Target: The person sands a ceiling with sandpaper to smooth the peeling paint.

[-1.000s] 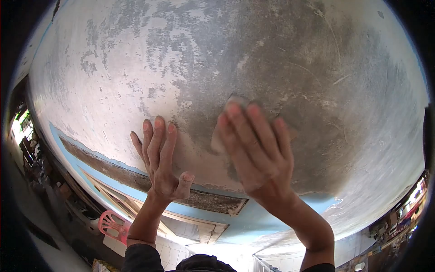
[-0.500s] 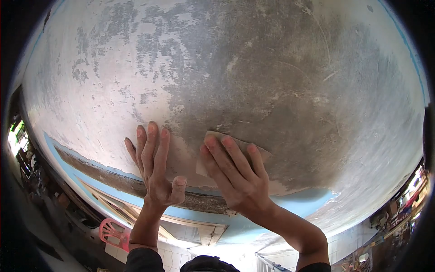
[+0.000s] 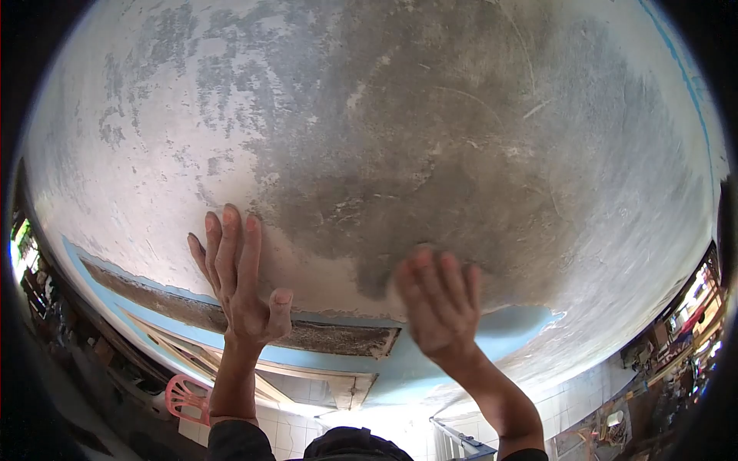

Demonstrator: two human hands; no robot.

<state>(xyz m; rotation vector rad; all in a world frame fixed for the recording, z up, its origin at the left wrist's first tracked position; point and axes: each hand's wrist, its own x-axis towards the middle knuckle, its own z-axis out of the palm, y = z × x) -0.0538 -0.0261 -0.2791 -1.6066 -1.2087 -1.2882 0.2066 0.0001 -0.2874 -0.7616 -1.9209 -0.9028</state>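
Observation:
My left hand (image 3: 242,284) lies against the plastered wall (image 3: 307,261), its fingers stretched up and the thumb held out to the side. It holds nothing. To its right, my right hand (image 3: 442,303) presses on the grey, bare part of the same wall, its fingers smeared by motion. Half a second earlier a beige sheet like sandpaper showed under this hand; now the palm and fingers hide nearly all of it. White patches of skim coat surround the grey area.
Below the hands run a blue painted band (image 3: 507,330) and a rough brown recess (image 3: 338,338) above a wooden frame (image 3: 350,388). A pink plastic chair (image 3: 187,398) stands at lower left. Cluttered items (image 3: 676,338) lie at the right edge.
My right hand has slid right and slightly down across the wall, covering the sheet. The view has shifted, so the wall and my left hand appear farther left.

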